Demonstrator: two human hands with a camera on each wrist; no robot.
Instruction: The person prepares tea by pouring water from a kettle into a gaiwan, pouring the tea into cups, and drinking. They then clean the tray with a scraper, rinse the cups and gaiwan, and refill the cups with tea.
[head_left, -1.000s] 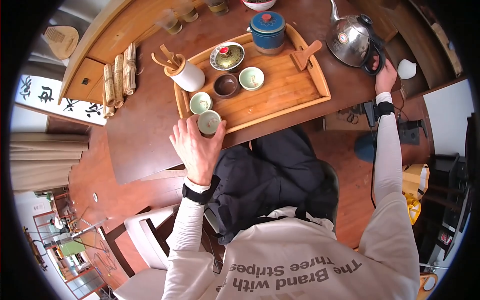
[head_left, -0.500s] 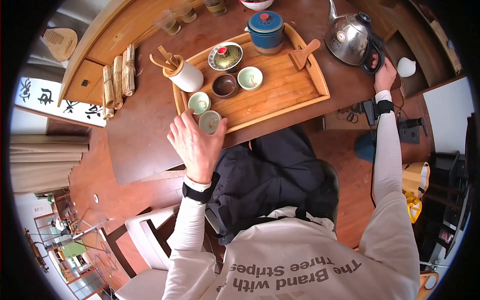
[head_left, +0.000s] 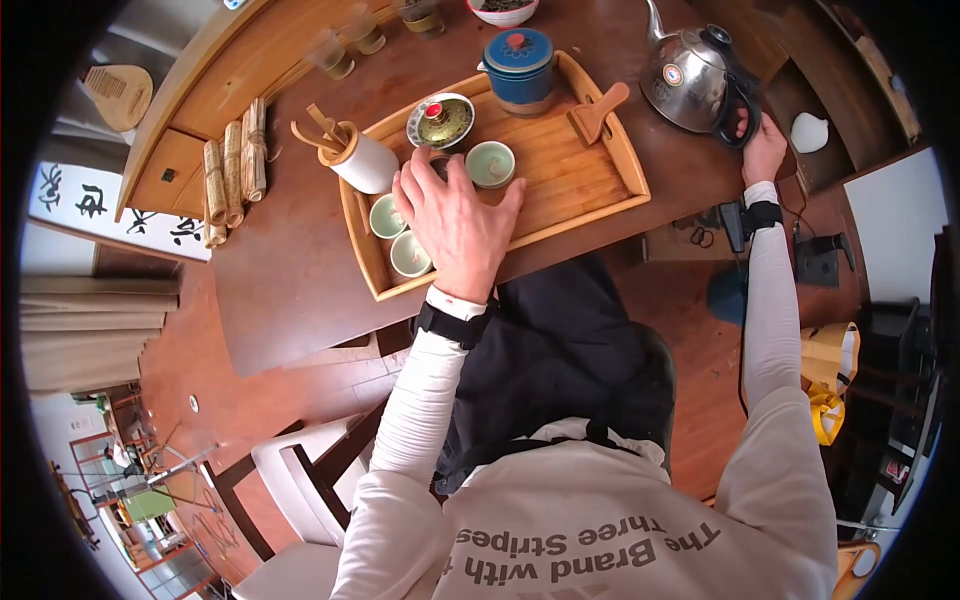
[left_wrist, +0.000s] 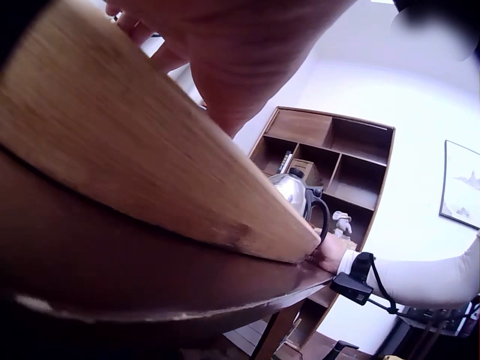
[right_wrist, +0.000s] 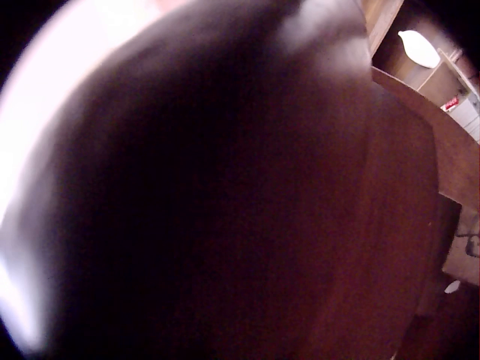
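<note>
Left hand (head_left: 460,228): open, fingers spread and slightly bent, held over a small dark brown round cup (head_left: 440,166) on a honey-coloured wooden tray (head_left: 575,190). The fingers partly hide the cup; contact cannot be told. One pale green cup (head_left: 491,163) sits just beyond the thumb; two more, a far one (head_left: 386,216) and a near one (head_left: 410,256), stand just left of the hand.

Right hand (head_left: 763,152): curled round the black handle of a shiny steel kettle (head_left: 688,82), on the table (head_left: 285,275) right of the tray.

In the way: the tray's raised right end and a wooden-handled brush (head_left: 597,112) lie between left hand and kettle. Farther side of the tray: white cylindrical tool holder (head_left: 367,165) at left, patterned lidded bowl with red knob (head_left: 441,121), blue lidded pot (head_left: 519,70).
</note>
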